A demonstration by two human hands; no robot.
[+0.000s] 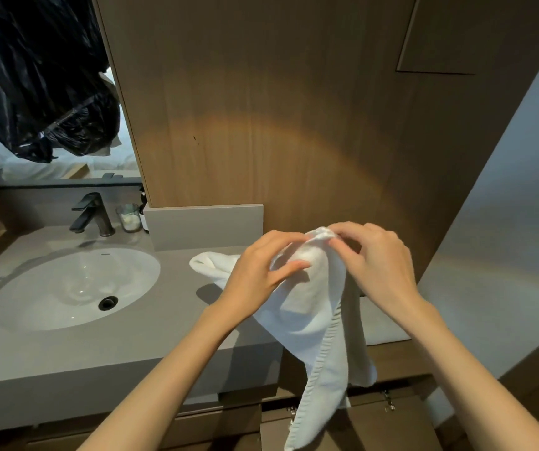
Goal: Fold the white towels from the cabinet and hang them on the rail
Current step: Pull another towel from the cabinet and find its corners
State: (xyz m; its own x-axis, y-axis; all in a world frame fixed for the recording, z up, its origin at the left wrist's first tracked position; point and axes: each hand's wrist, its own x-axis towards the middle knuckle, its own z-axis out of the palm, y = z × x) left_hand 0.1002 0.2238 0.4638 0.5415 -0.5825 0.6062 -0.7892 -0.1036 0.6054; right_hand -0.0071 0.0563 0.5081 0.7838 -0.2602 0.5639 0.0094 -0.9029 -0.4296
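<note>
A white towel [313, 307] hangs from both my hands beside the right end of the grey counter [105, 346]. My left hand [261, 271] grips the upper edge from the left, thumb on the cloth. My right hand [375, 258] pinches the bunched top corner from the right. The towel's ribbed hem trails down past the open cabinet door [352, 428] below. A second white towel [209, 263] lies crumpled on the counter behind my left hand. No rail is in view.
A white basin [69, 288] with a black drain is set in the counter at left, with a dark tap [91, 214] and a glass jar [129, 218] behind. A wooden wall panel [278, 125] faces me. A black plastic bag [37, 79] shows in the mirror.
</note>
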